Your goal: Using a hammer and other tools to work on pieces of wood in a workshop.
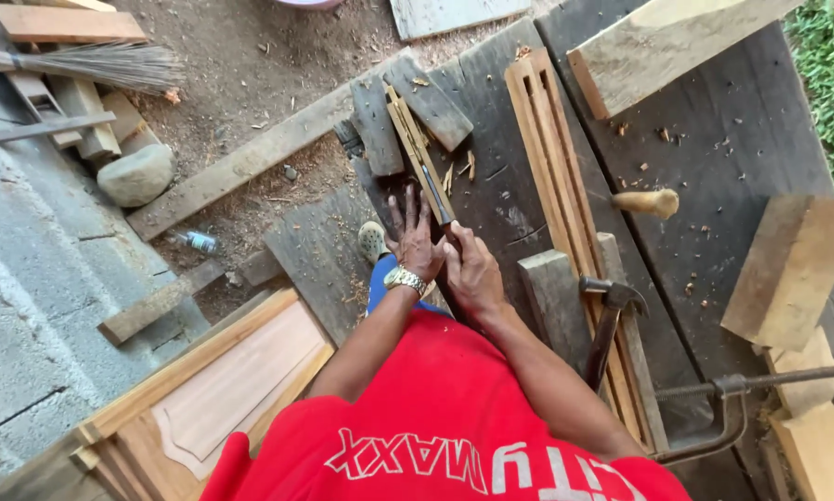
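The left hand (415,243) lies flat, fingers spread, pressing on a thin wood strip (420,153) on the dark counter (714,213). The right hand (470,271) has its grip closed around a chisel (437,199), whose blade rests on the strip. Just right of the hands stands a hammer (608,320), next to a long grooved wood frame (556,176). Farther off lies a wooden handle (647,202). Far left, a broom (83,63) rests on the dirt.
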